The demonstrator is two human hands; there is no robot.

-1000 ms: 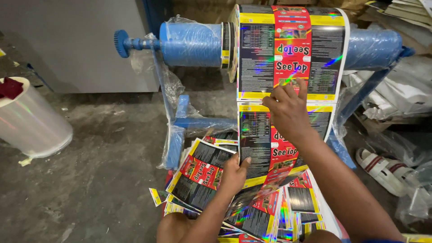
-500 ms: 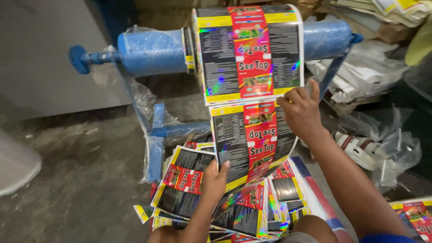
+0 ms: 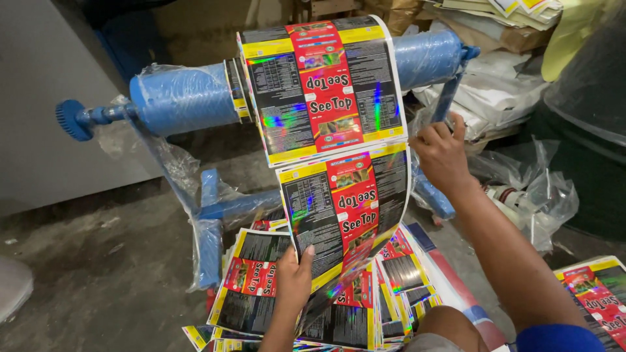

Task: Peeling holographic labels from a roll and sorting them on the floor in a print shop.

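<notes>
A roll of shiny printed film (image 3: 323,85), black, red and yellow, sits on a blue spindle wrapped in plastic (image 3: 186,98). A strip of the film (image 3: 345,205) hangs down from the roll. My left hand (image 3: 293,277) pinches the strip's lower left edge, thumb on the front. My right hand (image 3: 442,155) rests at the strip's upper right edge just below the roll, fingers curled around it. Under both hands lies a pile of cut film sheets (image 3: 251,280) on the floor.
The blue stand's lower bar (image 3: 225,208) runs under the roll. White sacks and clear plastic wrap (image 3: 528,195) lie at the right, beside a dark wrapped drum (image 3: 590,98). More printed film (image 3: 596,293) shows at the lower right. A grey panel (image 3: 45,143) stands left on the concrete floor.
My right hand has slid from the front of the film to its right edge. The camera has swung, so the roll sits more centred and the white roll at left is almost out of view.
</notes>
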